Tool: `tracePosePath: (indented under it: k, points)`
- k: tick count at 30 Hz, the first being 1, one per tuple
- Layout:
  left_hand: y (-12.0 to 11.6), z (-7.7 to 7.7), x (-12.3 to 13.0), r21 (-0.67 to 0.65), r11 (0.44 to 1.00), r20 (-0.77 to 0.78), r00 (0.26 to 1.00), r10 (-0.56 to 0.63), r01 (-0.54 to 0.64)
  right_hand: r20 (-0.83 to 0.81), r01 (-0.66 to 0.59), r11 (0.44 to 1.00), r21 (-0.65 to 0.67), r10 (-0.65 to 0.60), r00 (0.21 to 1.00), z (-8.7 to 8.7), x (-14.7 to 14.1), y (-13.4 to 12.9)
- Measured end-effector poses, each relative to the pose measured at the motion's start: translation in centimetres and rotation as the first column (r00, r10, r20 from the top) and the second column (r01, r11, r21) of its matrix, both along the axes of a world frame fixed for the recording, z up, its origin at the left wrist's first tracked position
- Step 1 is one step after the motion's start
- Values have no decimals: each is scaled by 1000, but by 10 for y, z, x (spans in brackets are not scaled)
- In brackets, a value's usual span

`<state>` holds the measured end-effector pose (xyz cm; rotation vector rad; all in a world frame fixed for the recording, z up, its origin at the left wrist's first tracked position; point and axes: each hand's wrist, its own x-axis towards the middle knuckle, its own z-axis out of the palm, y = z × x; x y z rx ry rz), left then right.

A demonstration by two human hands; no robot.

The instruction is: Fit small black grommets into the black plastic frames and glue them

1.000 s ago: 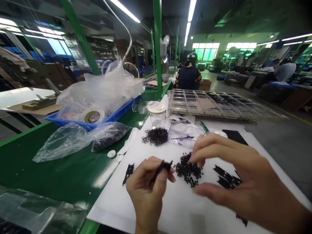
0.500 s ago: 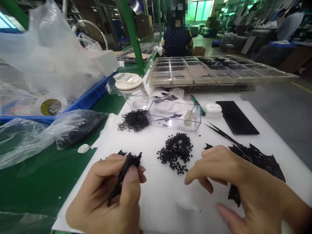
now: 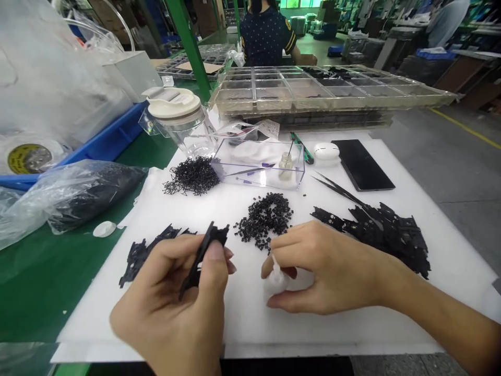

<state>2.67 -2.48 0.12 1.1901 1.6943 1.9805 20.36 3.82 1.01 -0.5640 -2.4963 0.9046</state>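
My left hand [image 3: 176,303] pinches a black plastic part [image 3: 203,258] between thumb and fingers, tilted upward. My right hand [image 3: 324,266] has its thumb and fingers around a small white bottle [image 3: 277,279] with a thin nozzle, low over the white sheet [image 3: 250,329]. Just beyond it lies a pile of tiny black pieces [image 3: 266,214]. Flat black parts [image 3: 395,230] are heaped to the right, with tweezers [image 3: 340,189] resting against them. More flat black parts [image 3: 144,250] lie behind my left hand.
Thin black pieces [image 3: 193,175] are piled beside a clear box [image 3: 258,167]. Behind stand a lidded jug [image 3: 176,115], a white case [image 3: 326,151], a black phone [image 3: 364,164] and a compartment tray [image 3: 332,104]. A blue bin [image 3: 113,141] is left; a person [image 3: 266,36] sits beyond.
My right hand has moved left and closed around the white bottle, which lay on the sheet before. My left hand still holds the black part. The view has shifted, showing more of the near edge.
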Motion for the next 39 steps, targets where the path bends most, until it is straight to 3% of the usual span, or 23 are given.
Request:
tracePosePath:
  k: [3, 6, 9, 14, 16, 19, 23, 26, 28, 31, 35, 37, 39]
  points:
    - [-4, 5, 4, -51, 993, 158, 983, -93, 103, -150, 70, 997, 39, -63, 987, 2, -3, -3]
    - [-12, 4, 3, -115, 968, 271, 944, -186, 224, -327, 228, 974, 10, -212, 921, 5, -3, -5]
    - [-20, 2, 0, -153, 934, 336, 906, -257, 322, -312, 329, 944, -7, -314, 897, 6, -1, -5]
    - [-25, 5, -2, -266, 855, 476, 832, -284, 444, -382, 351, 936, -29, -335, 861, 11, 3, -8]
    - [-24, 6, -2, -281, 845, 487, 827, -282, 454, -458, 344, 933, -102, -351, 817, 13, 4, -9]
    - [-22, 6, -2, -302, 824, 482, 823, -302, 479, -517, 257, 913, -317, -393, 760, 14, 4, -10]
    - [-19, 8, -3, -316, 799, 497, 806, -320, 512, -541, 133, 824, -550, -473, 695, 12, 2, -8]
    - [-18, 10, -5, -330, 778, 513, 793, -328, 535, -561, 88, 762, -642, -544, 624, 13, -1, -7]
    - [-18, 10, -7, -330, 756, 541, 770, -338, 565, -570, 48, 752, -657, -538, 621, 15, -3, -6]
    - [-17, 7, -10, -289, 681, 638, 666, -386, 672, -583, 4, 743, -669, -529, 616, 16, -2, -5]
    - [-13, 1, -13, -100, 468, 828, 335, -450, 878, -510, 26, 675, -737, -582, 633, 17, 3, -6]
    - [-11, 2, -12, -108, 446, 844, 319, -431, 889, -476, 41, 651, -758, -594, 649, 18, 4, -6]
    - [-10, 5, -9, -188, 462, 826, 394, -403, 867, -467, 47, 641, -766, -605, 645, 18, 5, -6]
